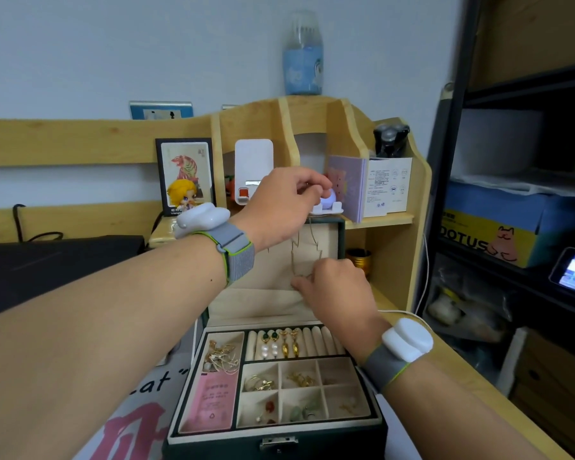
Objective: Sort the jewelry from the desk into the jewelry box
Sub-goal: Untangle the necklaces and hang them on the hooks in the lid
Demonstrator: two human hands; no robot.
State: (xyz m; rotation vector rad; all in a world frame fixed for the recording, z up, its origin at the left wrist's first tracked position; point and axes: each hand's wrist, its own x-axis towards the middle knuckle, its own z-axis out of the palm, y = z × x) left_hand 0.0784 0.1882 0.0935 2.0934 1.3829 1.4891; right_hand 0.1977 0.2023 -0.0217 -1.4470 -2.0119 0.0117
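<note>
A dark green jewelry box [213, 439] stands open on the desk, its cream-lined lid [249, 293] upright. A thin gold necklace chain [295, 257] hangs down in front of the lid. My left hand [279, 204] pinches the chain's top end at the lid's upper edge. Lower down, my right hand [336, 287] pinches the chain's bottom end near the lid pocket. Inside the tray lie tangled gold chains [221, 355], a pink card [213, 398], earrings [279, 346] on the ring rolls, and small pieces in the square compartments [301, 380].
A wooden desk organizer [312, 121] rises behind the box, holding a white device [253, 167], a lilac booklet [349, 187], a shaver [390, 137] and a blue bottle [302, 58]. A figurine [183, 194] stands left. Black shelving [512, 194] fills the right side.
</note>
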